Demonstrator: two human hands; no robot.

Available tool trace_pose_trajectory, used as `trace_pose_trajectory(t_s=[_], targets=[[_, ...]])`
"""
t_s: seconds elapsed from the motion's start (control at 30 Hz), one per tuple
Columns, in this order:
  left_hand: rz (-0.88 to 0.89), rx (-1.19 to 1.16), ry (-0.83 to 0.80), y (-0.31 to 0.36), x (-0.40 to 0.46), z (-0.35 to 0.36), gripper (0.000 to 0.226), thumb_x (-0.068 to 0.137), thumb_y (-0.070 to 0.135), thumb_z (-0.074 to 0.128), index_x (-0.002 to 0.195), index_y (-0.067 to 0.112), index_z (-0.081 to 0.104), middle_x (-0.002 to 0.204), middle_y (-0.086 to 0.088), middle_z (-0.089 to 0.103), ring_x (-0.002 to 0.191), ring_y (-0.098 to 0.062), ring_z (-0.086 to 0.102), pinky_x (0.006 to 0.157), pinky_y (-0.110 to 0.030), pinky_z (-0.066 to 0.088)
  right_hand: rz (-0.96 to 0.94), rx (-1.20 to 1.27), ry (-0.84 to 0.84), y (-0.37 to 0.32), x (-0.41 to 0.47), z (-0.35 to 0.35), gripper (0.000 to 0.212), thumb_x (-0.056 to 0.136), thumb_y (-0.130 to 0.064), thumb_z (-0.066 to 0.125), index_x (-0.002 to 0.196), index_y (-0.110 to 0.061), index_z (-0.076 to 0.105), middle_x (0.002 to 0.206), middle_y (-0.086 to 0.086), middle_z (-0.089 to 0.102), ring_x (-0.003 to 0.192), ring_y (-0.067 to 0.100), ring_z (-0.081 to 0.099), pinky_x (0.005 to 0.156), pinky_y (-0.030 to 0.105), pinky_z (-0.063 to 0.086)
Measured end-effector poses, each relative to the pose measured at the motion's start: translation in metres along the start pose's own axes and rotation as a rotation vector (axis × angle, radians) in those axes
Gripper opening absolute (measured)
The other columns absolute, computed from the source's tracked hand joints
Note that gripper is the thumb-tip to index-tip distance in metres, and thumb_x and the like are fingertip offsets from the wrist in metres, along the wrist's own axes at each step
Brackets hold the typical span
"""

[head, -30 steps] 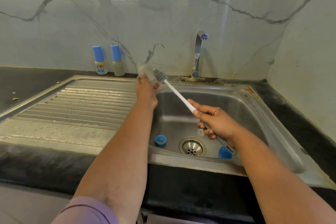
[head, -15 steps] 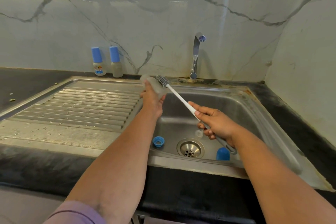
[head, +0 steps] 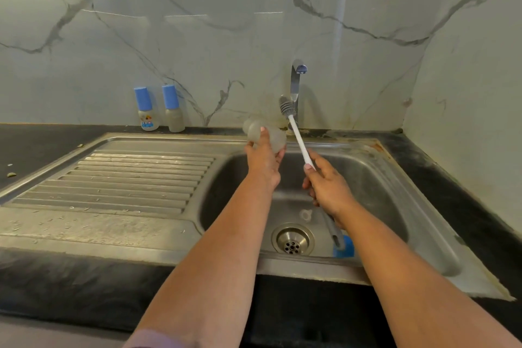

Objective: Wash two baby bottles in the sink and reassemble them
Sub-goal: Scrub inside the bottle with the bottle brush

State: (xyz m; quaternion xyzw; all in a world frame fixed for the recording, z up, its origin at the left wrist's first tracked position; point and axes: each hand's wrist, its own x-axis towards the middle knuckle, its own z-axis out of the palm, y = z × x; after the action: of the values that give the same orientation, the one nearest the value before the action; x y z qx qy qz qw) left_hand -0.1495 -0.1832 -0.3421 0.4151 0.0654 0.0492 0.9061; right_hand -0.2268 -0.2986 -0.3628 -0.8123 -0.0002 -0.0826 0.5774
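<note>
My left hand grips a clear, blurred baby bottle body above the back left edge of the sink basin. My right hand holds a bottle brush by its white and grey handle, bristle head up beside the tap and out of the bottle. A clear teat and a blue cap lie on the basin floor near the drain. Two capped bottles stand against the back wall.
The tap rises behind the basin, with no water visibly running. A ribbed steel draining board spreads to the left. Black countertop surrounds the sink, and the marble wall closes in on the right.
The brush head has come out of the bottle and swung up and right toward the tap. My left hand has shifted right with the bottle. The blue ring in the basin is now hidden behind my left arm.
</note>
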Motion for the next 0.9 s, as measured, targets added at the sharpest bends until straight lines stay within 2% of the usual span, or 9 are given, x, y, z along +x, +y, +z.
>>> trace_pose_trajectory(t_s=[0.07,0.13,0.3,0.4,0.53,0.63,0.73,0.8,0.9], targets=[[0.002,0.065,-0.051,0.000,0.002,0.006,0.050,0.099,0.033,0.053,0.144,0.020,0.034,0.127,-0.012,0.051,0.111,-0.026,0.058,0.093,-0.037,0.053,-0.031,-0.079,-0.002,0.003,-0.001,-0.005,0.045,0.103,-0.033,0.040,0.142,-0.054,0.031,0.081,0.004,0.060,0.069,0.010,0.053,0.062,0.024,0.044],[0.004,0.108,-0.062,0.002,0.008,0.005,0.051,0.099,0.031,0.052,0.146,0.023,0.033,0.126,-0.010,0.051,0.106,-0.024,0.058,0.096,-0.039,0.051,-0.002,-0.123,-0.043,0.003,-0.001,-0.008,0.045,0.103,-0.032,0.041,0.139,-0.057,0.033,0.077,0.005,0.059,0.064,0.010,0.050,0.055,0.023,0.043],[0.092,0.111,0.126,0.016,0.030,-0.021,0.051,0.101,0.029,0.048,0.147,0.031,0.025,0.121,-0.010,0.050,0.090,-0.019,0.060,0.076,-0.033,0.056,0.146,0.029,-0.262,-0.002,-0.003,-0.016,0.041,0.104,-0.026,0.041,0.137,-0.049,0.043,0.068,0.005,0.049,0.051,0.009,0.038,0.046,0.021,0.035],[0.080,0.155,0.007,0.010,0.026,-0.027,0.041,0.102,0.027,0.048,0.140,0.025,0.034,0.128,-0.014,0.051,0.094,-0.019,0.060,0.078,-0.034,0.056,0.102,-0.048,-0.200,-0.001,-0.005,-0.009,0.041,0.103,-0.029,0.041,0.137,-0.051,0.041,0.072,0.004,0.052,0.055,0.009,0.043,0.048,0.023,0.039],[0.064,0.227,-0.147,-0.001,0.008,-0.010,0.043,0.101,0.027,0.048,0.140,0.026,0.031,0.126,-0.011,0.048,0.105,-0.023,0.058,0.090,-0.040,0.055,0.035,-0.064,-0.021,-0.003,0.000,-0.001,0.042,0.103,-0.029,0.042,0.141,-0.045,0.042,0.072,-0.005,0.052,0.059,0.009,0.049,0.052,0.022,0.040],[0.126,0.070,-0.004,0.014,0.012,-0.011,0.044,0.101,0.025,0.048,0.141,0.023,0.028,0.125,-0.009,0.042,0.107,-0.026,0.057,0.093,-0.044,0.054,0.081,0.026,-0.136,-0.007,-0.003,-0.006,0.041,0.103,-0.026,0.043,0.138,-0.046,0.044,0.064,0.003,0.048,0.051,0.010,0.040,0.044,0.022,0.036],[0.110,-0.134,0.171,0.033,0.023,-0.029,0.043,0.102,0.024,0.047,0.141,0.021,0.030,0.138,-0.015,0.038,0.107,-0.028,0.053,0.089,-0.041,0.054,0.134,0.040,-0.318,-0.011,-0.014,-0.012,0.040,0.103,-0.026,0.042,0.133,-0.052,0.046,0.064,0.003,0.044,0.047,0.008,0.036,0.042,0.020,0.032],[0.081,-0.111,0.109,0.030,0.019,-0.029,0.043,0.102,0.022,0.047,0.141,0.020,0.030,0.136,-0.016,0.039,0.106,-0.028,0.053,0.089,-0.042,0.054,0.114,0.009,-0.270,-0.010,-0.014,-0.010,0.039,0.103,-0.026,0.042,0.130,-0.055,0.043,0.067,0.002,0.045,0.051,0.008,0.038,0.043,0.020,0.033],[0.054,0.050,-0.093,0.013,0.003,-0.012,0.044,0.101,0.020,0.048,0.140,0.023,0.029,0.124,-0.010,0.044,0.106,-0.027,0.055,0.089,-0.042,0.054,0.038,-0.103,-0.037,-0.004,-0.004,-0.003,0.039,0.102,-0.028,0.043,0.134,-0.051,0.045,0.074,-0.004,0.046,0.062,0.011,0.044,0.053,0.025,0.039]])
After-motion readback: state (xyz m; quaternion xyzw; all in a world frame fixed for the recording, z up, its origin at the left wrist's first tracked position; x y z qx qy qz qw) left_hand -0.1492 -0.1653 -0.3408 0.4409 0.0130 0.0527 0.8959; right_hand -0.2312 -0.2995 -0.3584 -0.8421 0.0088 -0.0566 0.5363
